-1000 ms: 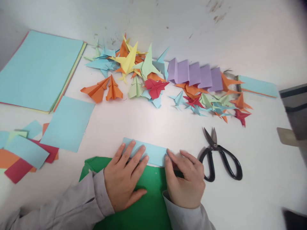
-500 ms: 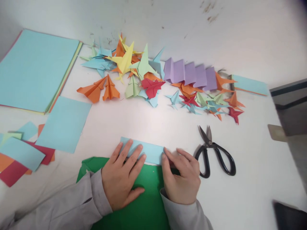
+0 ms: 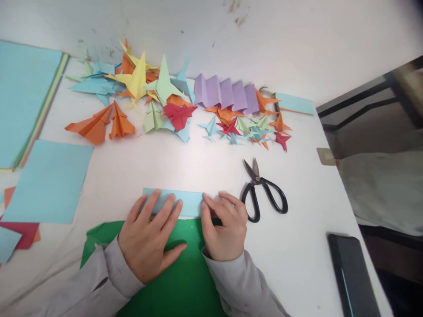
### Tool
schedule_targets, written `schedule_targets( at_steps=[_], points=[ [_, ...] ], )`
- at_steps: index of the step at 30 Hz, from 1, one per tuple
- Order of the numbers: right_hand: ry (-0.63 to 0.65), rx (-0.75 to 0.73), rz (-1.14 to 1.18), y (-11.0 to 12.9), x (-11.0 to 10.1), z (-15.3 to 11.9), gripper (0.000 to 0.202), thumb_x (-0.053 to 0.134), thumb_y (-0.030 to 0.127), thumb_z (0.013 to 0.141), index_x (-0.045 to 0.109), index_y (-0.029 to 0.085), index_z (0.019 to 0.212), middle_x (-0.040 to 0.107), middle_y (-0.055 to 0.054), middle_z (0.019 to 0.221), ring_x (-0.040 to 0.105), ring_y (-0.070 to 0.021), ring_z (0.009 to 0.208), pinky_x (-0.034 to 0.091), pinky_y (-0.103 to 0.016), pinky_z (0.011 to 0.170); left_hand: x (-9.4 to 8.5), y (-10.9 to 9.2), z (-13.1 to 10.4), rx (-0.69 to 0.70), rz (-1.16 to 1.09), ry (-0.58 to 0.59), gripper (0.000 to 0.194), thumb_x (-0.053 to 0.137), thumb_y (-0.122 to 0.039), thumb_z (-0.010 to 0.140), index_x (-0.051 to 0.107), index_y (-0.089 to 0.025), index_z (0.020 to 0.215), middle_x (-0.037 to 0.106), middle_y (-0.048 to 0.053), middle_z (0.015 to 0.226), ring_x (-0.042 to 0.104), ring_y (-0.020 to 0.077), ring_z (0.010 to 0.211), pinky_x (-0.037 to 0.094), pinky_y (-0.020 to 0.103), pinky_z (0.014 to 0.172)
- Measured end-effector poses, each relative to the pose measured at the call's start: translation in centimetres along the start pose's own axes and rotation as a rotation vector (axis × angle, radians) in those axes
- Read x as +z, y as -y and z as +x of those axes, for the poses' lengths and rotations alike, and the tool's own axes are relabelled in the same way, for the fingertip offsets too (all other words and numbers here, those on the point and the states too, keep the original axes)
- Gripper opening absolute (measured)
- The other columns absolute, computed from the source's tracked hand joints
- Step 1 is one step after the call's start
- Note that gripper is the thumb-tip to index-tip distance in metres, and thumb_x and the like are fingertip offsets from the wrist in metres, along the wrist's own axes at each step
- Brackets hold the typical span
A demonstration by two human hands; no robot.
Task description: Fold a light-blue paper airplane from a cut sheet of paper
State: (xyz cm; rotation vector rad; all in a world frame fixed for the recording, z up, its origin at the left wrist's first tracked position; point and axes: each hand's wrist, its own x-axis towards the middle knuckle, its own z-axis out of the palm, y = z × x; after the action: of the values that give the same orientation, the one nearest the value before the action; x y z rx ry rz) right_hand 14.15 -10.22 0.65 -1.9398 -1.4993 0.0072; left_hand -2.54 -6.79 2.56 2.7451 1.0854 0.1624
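A light blue strip of paper point(image 3: 191, 203) lies flat on the white table, at the far edge of a green sheet point(image 3: 178, 273). My left hand point(image 3: 150, 235) rests on the strip's left part with its fingers spread and the thumb out to the side. At the strip's right end, my right hand point(image 3: 226, 226) pinches the paper between thumb and index finger, its other fingers curled. Just beyond that hand, to the right, lie black-handled scissors point(image 3: 257, 179) with their blades parted.
Folded paper shapes point(image 3: 135, 81) in several colours lie along the wall, beside a pleated purple paper point(image 3: 226, 93). Blue sheets point(image 3: 49, 180) and a paper stack point(image 3: 29, 101) occupy the left. A black phone-like object point(image 3: 355, 273) lies near the table's right edge.
The view has swung to the right, so everything on the table appears shifted left and the black object shows more fully. Both hands keep their places on the blue strip.
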Motion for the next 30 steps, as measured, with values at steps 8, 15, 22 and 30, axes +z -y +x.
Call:
schedule_targets(
  at_steps=[8,15,22,30],
  points=[
    [0.016,0.010,0.013,0.2,-0.2,0.2,0.015,0.056,0.019,0.074,0.067,0.018,0.085,0.057,-0.001,0.054,0.055,-0.0223,0.088,0.042,-0.042,0.083,-0.1,0.0,0.0,0.002,-0.004,0.006,0.059,0.041,-0.053,0.076,0.042,-0.021,0.126,0.047,0.005,0.128,0.035,0.0344,0.118,0.026,0.050,0.095],
    [0.049,-0.017,-0.004,-0.1,-0.6,0.4,0.016,0.053,0.020,0.077,0.067,0.017,0.086,0.060,-0.003,0.059,0.055,-0.0208,0.083,0.042,-0.040,0.081,-0.3,0.1,0.0,0.004,-0.009,0.005,0.060,0.040,-0.053,0.076,0.042,-0.020,0.126,0.046,0.006,0.128,0.034,0.0346,0.119,0.026,0.050,0.095],
    [0.029,-0.300,-0.090,1.1,-1.1,0.4,0.018,0.057,0.020,0.073,0.066,0.015,0.088,0.061,-0.011,0.090,0.053,-0.0234,0.090,0.041,-0.042,0.083,-0.1,0.1,0.0,0.011,-0.013,-0.011,0.061,0.038,-0.054,0.077,0.042,-0.019,0.126,0.046,0.006,0.129,0.034,0.0346,0.118,0.027,0.050,0.094],
    [0.157,-0.440,-0.160,2.1,0.0,-0.9,0.019,0.053,0.024,0.078,0.064,0.016,0.092,0.064,-0.009,0.095,0.054,-0.0210,0.091,0.037,-0.041,0.091,0.1,0.2,-0.2,0.015,-0.014,-0.076,0.061,0.043,-0.053,0.074,0.046,-0.018,0.123,0.048,0.008,0.126,0.036,0.0340,0.117,0.028,0.048,0.094]
  ],
)
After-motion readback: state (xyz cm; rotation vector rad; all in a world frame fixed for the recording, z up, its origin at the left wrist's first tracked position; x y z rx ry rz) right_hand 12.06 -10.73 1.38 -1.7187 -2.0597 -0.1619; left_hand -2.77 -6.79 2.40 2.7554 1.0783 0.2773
